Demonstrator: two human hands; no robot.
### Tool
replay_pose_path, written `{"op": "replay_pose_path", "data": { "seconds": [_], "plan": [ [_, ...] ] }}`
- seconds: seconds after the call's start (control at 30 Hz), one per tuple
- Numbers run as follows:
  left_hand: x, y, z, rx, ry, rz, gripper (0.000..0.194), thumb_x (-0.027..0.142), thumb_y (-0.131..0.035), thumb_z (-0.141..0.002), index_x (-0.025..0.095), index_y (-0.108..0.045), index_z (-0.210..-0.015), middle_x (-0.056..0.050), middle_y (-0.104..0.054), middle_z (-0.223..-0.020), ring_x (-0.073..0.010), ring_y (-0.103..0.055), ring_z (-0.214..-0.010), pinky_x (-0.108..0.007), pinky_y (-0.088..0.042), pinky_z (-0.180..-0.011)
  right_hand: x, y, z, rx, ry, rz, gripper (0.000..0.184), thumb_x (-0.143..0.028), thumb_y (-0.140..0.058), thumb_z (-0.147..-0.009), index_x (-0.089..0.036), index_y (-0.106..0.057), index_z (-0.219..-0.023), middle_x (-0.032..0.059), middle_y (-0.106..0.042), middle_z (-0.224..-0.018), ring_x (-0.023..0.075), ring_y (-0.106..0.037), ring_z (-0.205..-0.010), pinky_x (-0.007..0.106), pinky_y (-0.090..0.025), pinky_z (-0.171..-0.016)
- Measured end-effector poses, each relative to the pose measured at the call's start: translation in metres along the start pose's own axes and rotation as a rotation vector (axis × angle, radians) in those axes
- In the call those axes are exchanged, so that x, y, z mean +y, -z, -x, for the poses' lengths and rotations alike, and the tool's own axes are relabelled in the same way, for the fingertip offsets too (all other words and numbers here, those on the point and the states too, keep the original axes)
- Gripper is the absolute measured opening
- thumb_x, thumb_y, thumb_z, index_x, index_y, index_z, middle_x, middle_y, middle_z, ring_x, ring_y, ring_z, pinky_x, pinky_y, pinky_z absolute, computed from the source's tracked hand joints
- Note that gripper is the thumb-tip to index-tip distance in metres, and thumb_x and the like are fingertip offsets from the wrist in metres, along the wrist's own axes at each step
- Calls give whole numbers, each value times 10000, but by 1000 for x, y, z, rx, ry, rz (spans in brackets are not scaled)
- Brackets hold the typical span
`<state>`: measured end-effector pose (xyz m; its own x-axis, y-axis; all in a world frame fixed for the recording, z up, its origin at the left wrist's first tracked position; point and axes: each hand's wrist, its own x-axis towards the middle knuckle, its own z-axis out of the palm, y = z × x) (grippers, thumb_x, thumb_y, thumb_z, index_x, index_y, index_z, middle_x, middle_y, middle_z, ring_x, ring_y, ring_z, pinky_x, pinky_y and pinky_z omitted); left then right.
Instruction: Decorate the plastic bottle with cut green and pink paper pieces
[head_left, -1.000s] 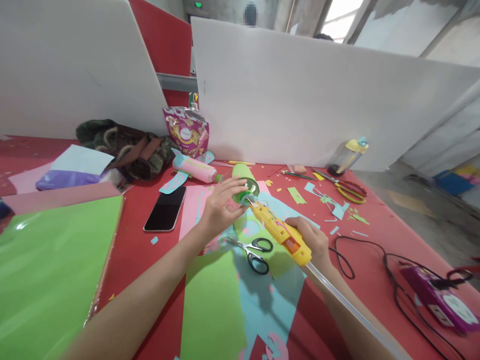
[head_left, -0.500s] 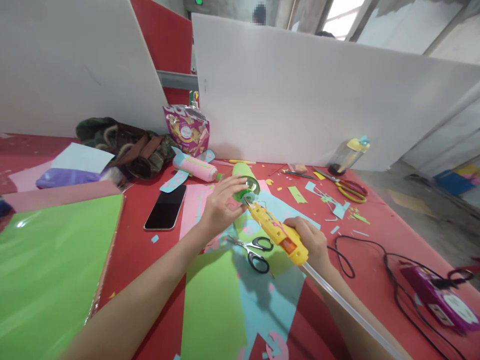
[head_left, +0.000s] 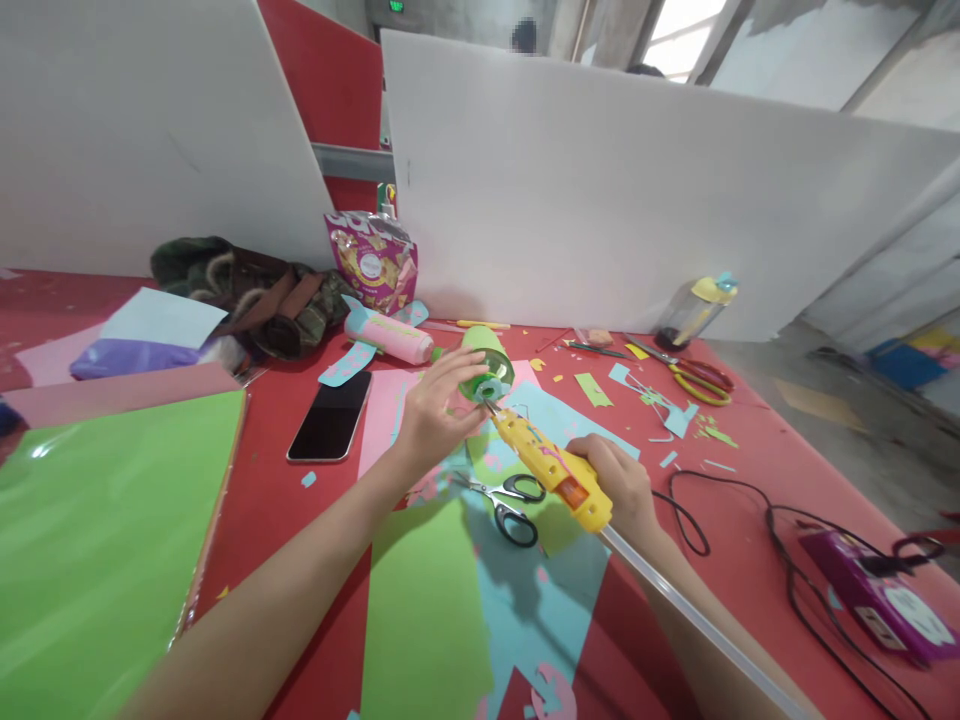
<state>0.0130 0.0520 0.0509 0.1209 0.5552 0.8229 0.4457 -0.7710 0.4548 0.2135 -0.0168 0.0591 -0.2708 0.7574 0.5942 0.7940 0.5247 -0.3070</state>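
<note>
At the middle of a red worktop (head_left: 757,440), the left hand (head_left: 435,405) is curled on the left side of a green bottle (head_left: 491,358), its long axis near to far, round end facing near. The right hand (head_left: 619,480), clamped on a yellow glue gun (head_left: 553,465), points its nozzle (head_left: 491,407) far-left at that end; contact is unclear.

Left hand (head_left: 435,408) holds green bottle (head_left: 486,342) — right hand (head_left: 621,480) grips glue gun (head_left: 553,463), nozzle (head_left: 491,407) at bottle's end; 1 phone (head_left: 330,418) at left.
</note>
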Motion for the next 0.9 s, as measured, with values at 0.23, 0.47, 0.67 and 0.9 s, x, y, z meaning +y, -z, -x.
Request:
{"op": "replay_pose_path", "data": {
  "seconds": [0.23, 0.47, 0.67, 0.9],
  "plan": [
    [-1, 2, -1, 6, 42, 7, 258, 140, -615, -675, 136, -569, -929, -116, -622, -1035, -225, -533, -1050, -429, -424, -919, 1, -1, 2, 12, -17, 11, 62, -209, -413, -723, -206, -469, -695, 6, -533, -586, 132, -484, -522, 217, -348, -478],
    [0, 4, -1, 6, 67, -4, 260, 170, -619, -685, 155, -563, -938, -102, -621, -1041, -215, -537, -1046, -427, -428, -921, 1, 4, -2, -27, -44, 26, 70, -224, -416, -721, -209, -463, -671, 5, -537, -575, 134, -491, -512, 217, -354, -475],
    [-1, -1, 1, 32, 1, 10, 249, 186, -634, -686, 150, -566, -922, -112, -631, -1015, -219, -548, -1031, -432, -439, -905, 2, 6, -3, 25, 5, 57, 87, -219, -393, -741, -208, -451, -676, 1, -527, -558, 127, -473, -487, 214, -342, -458],
    [0, -2, 4, -21, -21, -12, 259, 170, -620, -692, 156, -565, -945, -112, -623, -1041, -221, -538, -1049, -446, -416, -923, 1, 6, -4, 43, 4, 76, 92, -215, -388, -738, -214, -423, -653, -13, -494, -531, 118, -437, -454, 211, -324, -442]
  ]
}}
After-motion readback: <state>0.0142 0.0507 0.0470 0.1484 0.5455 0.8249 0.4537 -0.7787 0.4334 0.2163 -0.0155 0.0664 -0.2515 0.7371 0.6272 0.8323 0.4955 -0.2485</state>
